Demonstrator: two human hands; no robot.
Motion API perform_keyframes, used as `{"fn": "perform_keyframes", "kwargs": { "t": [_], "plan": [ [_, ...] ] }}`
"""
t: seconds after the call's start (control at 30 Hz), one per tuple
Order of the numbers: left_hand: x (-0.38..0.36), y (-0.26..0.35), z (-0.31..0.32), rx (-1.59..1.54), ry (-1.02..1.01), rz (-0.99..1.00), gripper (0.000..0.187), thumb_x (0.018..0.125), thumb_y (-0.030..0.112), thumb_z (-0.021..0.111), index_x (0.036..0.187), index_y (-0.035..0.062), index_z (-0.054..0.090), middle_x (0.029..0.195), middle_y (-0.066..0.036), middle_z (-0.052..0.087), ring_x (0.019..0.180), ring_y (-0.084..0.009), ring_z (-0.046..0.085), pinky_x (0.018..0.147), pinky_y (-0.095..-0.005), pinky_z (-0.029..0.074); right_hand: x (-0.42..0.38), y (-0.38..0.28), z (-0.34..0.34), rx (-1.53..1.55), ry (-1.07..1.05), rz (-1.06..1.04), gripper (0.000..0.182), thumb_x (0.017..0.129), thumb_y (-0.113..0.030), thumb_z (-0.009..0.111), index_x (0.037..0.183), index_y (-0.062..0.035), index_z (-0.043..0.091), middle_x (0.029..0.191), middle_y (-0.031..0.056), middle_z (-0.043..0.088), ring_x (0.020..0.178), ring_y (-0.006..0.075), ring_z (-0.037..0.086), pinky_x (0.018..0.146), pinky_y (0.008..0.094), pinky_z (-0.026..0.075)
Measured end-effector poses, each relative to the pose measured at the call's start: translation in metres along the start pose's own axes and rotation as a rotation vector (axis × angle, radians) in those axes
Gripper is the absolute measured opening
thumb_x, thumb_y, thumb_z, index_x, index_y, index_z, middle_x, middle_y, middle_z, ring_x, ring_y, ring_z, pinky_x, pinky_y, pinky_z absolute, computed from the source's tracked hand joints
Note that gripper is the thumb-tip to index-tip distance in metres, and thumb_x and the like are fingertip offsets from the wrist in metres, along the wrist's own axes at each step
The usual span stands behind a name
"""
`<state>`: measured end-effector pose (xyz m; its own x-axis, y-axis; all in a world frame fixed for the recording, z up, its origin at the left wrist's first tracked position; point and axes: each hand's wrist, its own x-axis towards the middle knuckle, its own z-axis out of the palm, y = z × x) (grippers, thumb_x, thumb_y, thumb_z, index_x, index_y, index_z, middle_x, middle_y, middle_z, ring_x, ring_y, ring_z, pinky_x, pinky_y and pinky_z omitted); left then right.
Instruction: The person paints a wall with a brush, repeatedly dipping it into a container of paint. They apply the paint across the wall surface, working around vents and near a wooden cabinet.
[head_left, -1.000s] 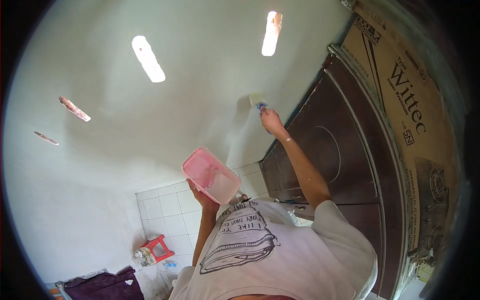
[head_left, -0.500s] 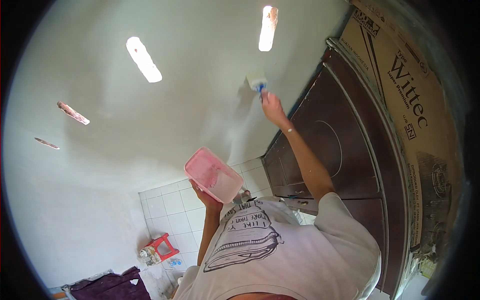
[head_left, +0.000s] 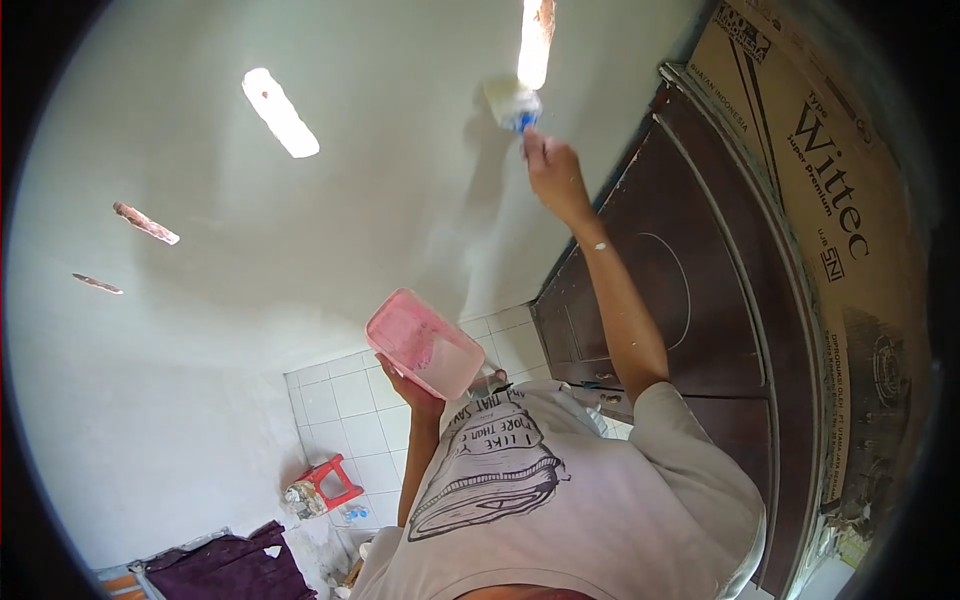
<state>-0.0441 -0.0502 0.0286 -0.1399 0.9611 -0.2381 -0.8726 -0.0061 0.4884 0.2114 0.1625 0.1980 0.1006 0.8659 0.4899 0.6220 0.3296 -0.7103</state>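
My right hand (head_left: 556,178) is raised and closed around the blue handle of a wide paintbrush (head_left: 513,104). Its pale bristles are at the light-coloured wall (head_left: 390,210), just below a bright slot in it; the brush is slightly blurred. Lower down, in front of my chest, my left hand (head_left: 410,390) grips a pink plastic tub (head_left: 397,326) from its side and underneath. Whitish paint (head_left: 452,366) lies in the tub's near end, and smears coat its inner wall. Part of my left hand is hidden behind the tub.
A dark wooden cabinet (head_left: 640,280) stands close on the right, with a large printed cardboard box (head_left: 800,150) beside or on it. White tiles (head_left: 350,395) show below. At lower left are a red plastic stool (head_left: 343,483) and a dark purple cloth (head_left: 230,568).
My right hand has moved the paintbrush upward along the wall, closer to the bright slot. The left hand and tub stay nearly in place; the view has shifted slightly.
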Motion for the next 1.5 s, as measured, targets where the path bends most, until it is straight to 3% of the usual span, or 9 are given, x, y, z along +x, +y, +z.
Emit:
{"fn": "perform_keyframes", "kwargs": {
  "t": [0.17,0.43,0.7,0.8,0.87,1.13,1.33,1.43,1.5],
  "plan": [
    [-0.001,0.002,-0.005,0.037,-0.011,0.080,0.070,0.098,0.068,0.036,0.147,0.0174,0.038,0.140,-0.007,0.049,0.127,-0.0290,0.051,0.104,-0.0469,0.047,-0.057,0.084,0.064,0.122,-0.373,0.595,0.047,0.105,-0.033,0.042,0.077,0.0010,0.060,0.061,0.0170,0.059,0.052,0.0296,0.061,0.051,0.0441,0.048],
    [-0.007,0.003,-0.007,0.018,0.029,0.038,0.070,0.098,0.067,0.036,0.147,0.0169,0.038,0.139,-0.007,0.050,0.127,-0.0290,0.051,0.104,-0.0467,0.047,-0.001,-0.005,-0.005,0.230,-0.206,0.493,0.046,0.105,-0.037,0.046,0.075,-0.0043,0.060,0.053,0.0021,0.052,0.038,0.0112,0.044,0.037,0.0308,0.033],
    [0.006,-0.005,-0.013,0.023,0.053,-0.031,0.074,0.097,0.069,0.037,0.149,0.0163,0.037,0.141,-0.008,0.049,0.128,-0.0301,0.050,0.105,-0.0474,0.046,-0.063,0.093,0.130,-0.108,-0.005,0.185,0.042,0.103,-0.035,0.044,0.091,0.0004,0.063,0.084,0.0261,0.066,0.077,0.0530,0.060,0.074,0.0560,0.050],
    [0.015,0.003,-0.024,-0.006,-0.013,-0.052,0.074,0.097,0.069,0.037,0.149,0.0161,0.037,0.142,-0.009,0.048,0.128,-0.0304,0.050,0.106,-0.0476,0.045,-0.107,0.148,0.165,-0.172,-0.134,0.199,0.041,0.103,-0.034,0.046,0.091,0.0016,0.063,0.078,0.0228,0.067,0.065,0.0438,0.064,0.064,0.0507,0.053],
    [0.020,0.012,-0.029,-0.009,0.002,-0.073,0.075,0.097,0.069,0.038,0.149,0.0161,0.036,0.142,-0.009,0.049,0.128,-0.0304,0.050,0.106,-0.0479,0.045,-0.109,0.132,0.150,0.298,-0.507,0.787,0.043,0.102,-0.034,0.047,0.089,0.0033,0.063,0.068,0.0153,0.066,0.050,0.0255,0.061,0.047,0.0404,0.049],
    [0.025,0.051,-0.022,-0.028,-0.014,-0.053,0.074,0.097,0.068,0.038,0.149,0.0160,0.037,0.141,-0.010,0.049,0.127,-0.0314,0.051,0.105,-0.0490,0.045,0.010,-0.103,0.021,0.386,-0.285,0.483,0.047,0.105,-0.040,0.047,0.083,-0.0004,0.061,0.051,-0.0004,0.045,0.040,0.0073,0.042,0.038,0.0277,0.036],
    [0.032,0.068,-0.034,-0.007,0.027,-0.074,0.073,0.098,0.067,0.038,0.149,0.0158,0.037,0.142,-0.009,0.049,0.128,-0.0314,0.051,0.106,-0.0496,0.045,-0.020,-0.002,0.126,-0.099,0.084,0.104,0.044,0.106,-0.032,0.038,0.086,0.0008,0.060,0.077,0.0285,0.064,0.075,0.0517,0.060,0.071,0.0570,0.049],
    [0.039,0.074,-0.048,0.011,-0.006,-0.051,0.072,0.098,0.067,0.037,0.149,0.0155,0.037,0.142,-0.009,0.049,0.128,-0.0312,0.051,0.106,-0.0493,0.045,-0.082,0.079,0.181,-0.196,0.068,0.060,0.048,0.107,-0.033,0.040,0.078,0.0022,0.055,0.065,0.0235,0.058,0.060,0.0447,0.058,0.057,0.0515,0.047],
    [0.041,0.077,-0.052,0.005,-0.029,-0.049,0.071,0.099,0.066,0.036,0.149,0.0153,0.037,0.142,-0.009,0.049,0.128,-0.0309,0.051,0.106,-0.0490,0.045,-0.102,0.065,0.162,0.037,-0.429,0.801,0.048,0.105,-0.036,0.045,0.077,0.0013,0.058,0.059,0.0144,0.056,0.045,0.0298,0.055,0.046,0.0451,0.044]
  ]
}}
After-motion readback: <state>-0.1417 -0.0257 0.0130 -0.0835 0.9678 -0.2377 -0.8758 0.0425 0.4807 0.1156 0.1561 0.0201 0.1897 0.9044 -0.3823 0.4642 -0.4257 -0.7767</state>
